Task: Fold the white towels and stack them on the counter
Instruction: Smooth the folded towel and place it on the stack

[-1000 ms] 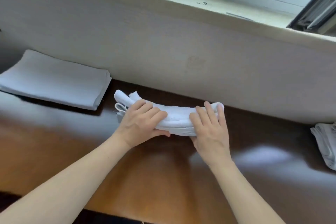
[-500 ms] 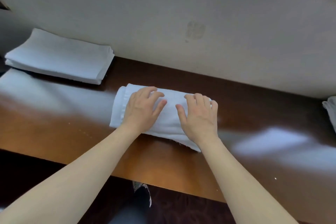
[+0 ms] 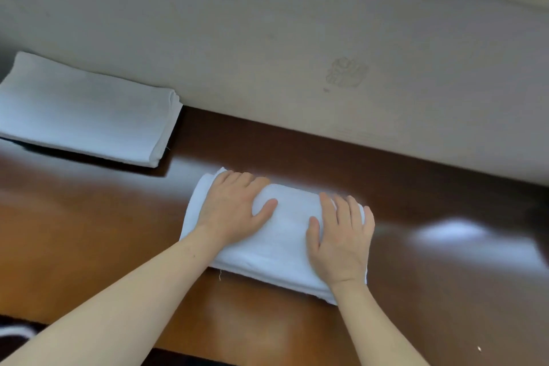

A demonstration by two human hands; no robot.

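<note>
Left grip [image 3: 231,214] & right grip [image 3: 341,246] spread flat, pinching nothing, pressing folded towel [image 3: 285,232] on surface [image 3: 89,232], centre. Soft, light, floppy, layers prob. slide; best take under both short ends, clamping layers together, then onto stack [image 3: 86,116], far left.

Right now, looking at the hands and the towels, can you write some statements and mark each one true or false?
1. The left hand and the right hand both lie flat on the folded towel. True.
2. The towel stack touches the folded towel. False: bare counter shows between them.
3. The right hand lifts the folded towel off the counter. False: the towel lies flat on the counter under the hand.
4. The towel stack lies to the left of both hands. True.
</note>
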